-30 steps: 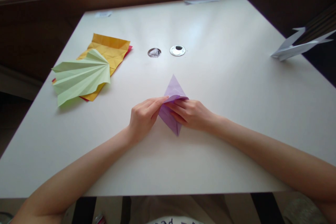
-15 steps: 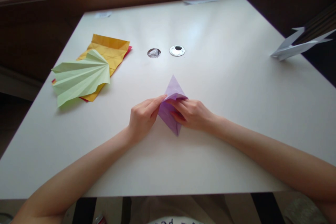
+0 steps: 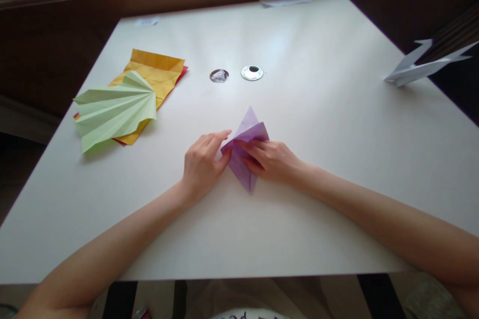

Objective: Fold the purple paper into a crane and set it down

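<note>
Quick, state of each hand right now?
Left hand: open, thumb at the left corner of the purple paper, fingers apart from it.
Right hand: fingers on the paper beneath a raised flap; whether it grips can't be told.

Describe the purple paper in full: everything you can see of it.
The purple paper is thin-looking and folded into a long diamond, one point away from the person, the other toward them. A flap stands raised across its middle, and a fold line runs near the lower point. It lies on the white table, between the hands. The right hand has fingers on it, below the flap; the left hand's thumb touches its left corner.
</note>
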`<state>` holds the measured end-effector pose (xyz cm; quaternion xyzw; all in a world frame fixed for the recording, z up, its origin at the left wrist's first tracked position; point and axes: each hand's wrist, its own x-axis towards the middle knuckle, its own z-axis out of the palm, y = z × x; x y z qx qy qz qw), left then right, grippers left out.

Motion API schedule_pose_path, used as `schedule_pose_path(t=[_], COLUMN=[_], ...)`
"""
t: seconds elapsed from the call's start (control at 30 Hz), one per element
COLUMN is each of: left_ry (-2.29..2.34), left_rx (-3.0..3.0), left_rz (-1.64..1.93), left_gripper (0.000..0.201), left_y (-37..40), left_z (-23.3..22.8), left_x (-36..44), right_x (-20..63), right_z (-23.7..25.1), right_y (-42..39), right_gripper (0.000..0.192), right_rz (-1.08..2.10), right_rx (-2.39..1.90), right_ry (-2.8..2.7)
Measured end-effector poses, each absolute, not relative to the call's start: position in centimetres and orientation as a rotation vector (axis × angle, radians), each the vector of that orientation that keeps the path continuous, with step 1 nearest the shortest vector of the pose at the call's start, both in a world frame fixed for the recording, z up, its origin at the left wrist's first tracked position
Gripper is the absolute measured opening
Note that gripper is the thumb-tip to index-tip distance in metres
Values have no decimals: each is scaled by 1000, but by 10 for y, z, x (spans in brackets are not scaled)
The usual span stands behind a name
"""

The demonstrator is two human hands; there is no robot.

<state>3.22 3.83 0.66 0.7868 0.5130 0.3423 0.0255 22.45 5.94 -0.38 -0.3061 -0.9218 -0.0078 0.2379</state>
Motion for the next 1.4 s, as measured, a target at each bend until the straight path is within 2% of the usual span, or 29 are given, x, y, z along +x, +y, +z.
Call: schedule_pose_path(t=[0.17, 0.43, 0.73, 1.2, 1.4], left_ry=[1713, 1572, 1412, 1071, 1043], left_rx=[2320, 2335, 2301, 2343, 2409], left_rz=[848, 951, 1033, 894, 876], left_gripper=[6, 25, 37, 9, 7], left_y=[42, 39, 38, 42, 42], left_z=[11, 12, 13, 10, 7], left_x=[33, 35, 33, 32, 32], right_x=[224, 224, 226, 227, 228], right_z=[-1, 0, 4, 7, 21], right_y=[60, 60, 62, 67, 69], right_gripper=[30, 11, 10, 6, 24], right_rz=[64, 195, 417, 714, 903], right_rx=[-847, -898, -948, -917, -941], right_ry=[-2518, -2513, -2532, -2396, -2421])
